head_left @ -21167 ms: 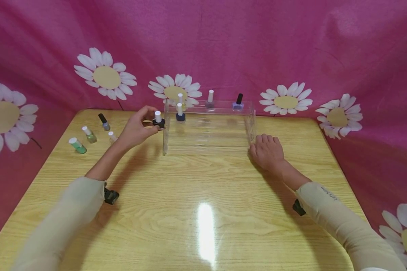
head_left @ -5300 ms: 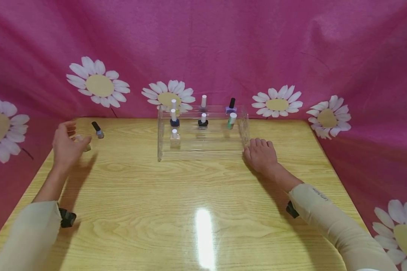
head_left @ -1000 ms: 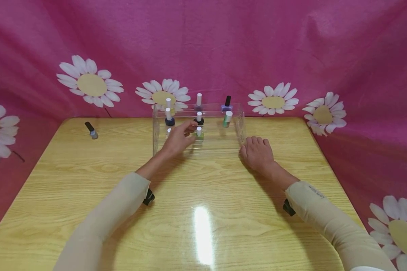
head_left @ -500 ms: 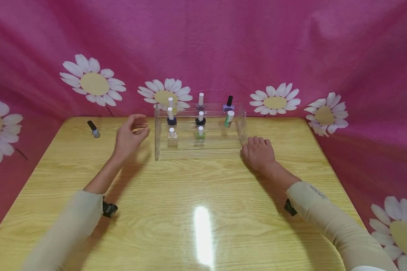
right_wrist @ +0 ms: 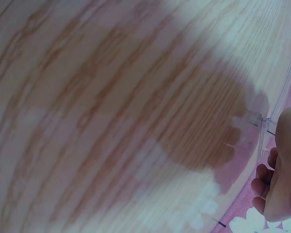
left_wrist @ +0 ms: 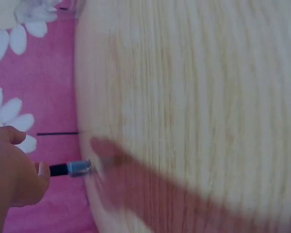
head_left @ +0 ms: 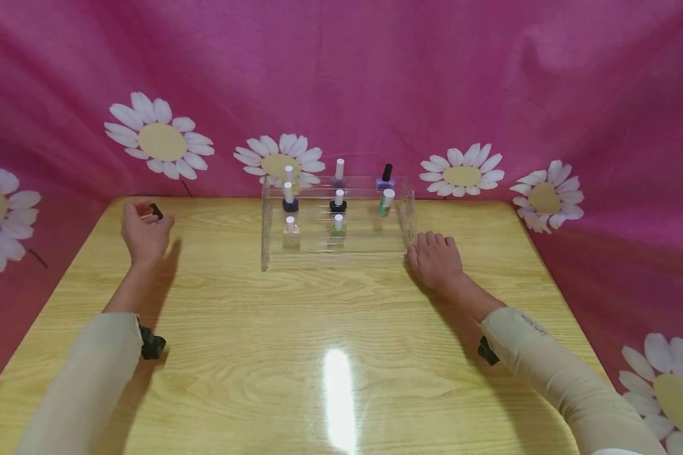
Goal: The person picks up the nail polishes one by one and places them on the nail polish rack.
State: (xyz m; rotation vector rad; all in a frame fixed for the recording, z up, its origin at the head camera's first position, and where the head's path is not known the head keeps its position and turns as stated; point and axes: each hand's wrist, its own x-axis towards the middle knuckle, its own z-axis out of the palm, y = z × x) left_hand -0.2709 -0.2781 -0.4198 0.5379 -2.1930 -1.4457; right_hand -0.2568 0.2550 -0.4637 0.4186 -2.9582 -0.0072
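My left hand [head_left: 145, 234] is at the far left of the table, its bent fingers and thumb around a nail polish bottle [left_wrist: 79, 168] with a black cap. The wrist view shows a fingertip overlapping the cap; in the head view the hand hides the glass body. My right hand [head_left: 437, 260] holds the front right corner of a clear acrylic rack [head_left: 265, 253], fingers curled against its side panel. On its tiers stand several nail polish bottles, among them a green one [head_left: 386, 203], a dark blue one [head_left: 290, 205], a black one [head_left: 338, 205] and a light green one [head_left: 338, 230].
The wood-grain table [head_left: 250, 354] carries a bright glare streak near its front. A pink curtain [head_left: 364, 76] printed with white daisies hangs around the back and sides. A pale pink polish bottle [head_left: 291, 237] stands at the left of the rack's front tier.
My left hand has left the light green bottle in the front tier and moved left to the black-capped bottle. Over the longer span, the bottles at the left went onto the rack. The right hand stays.
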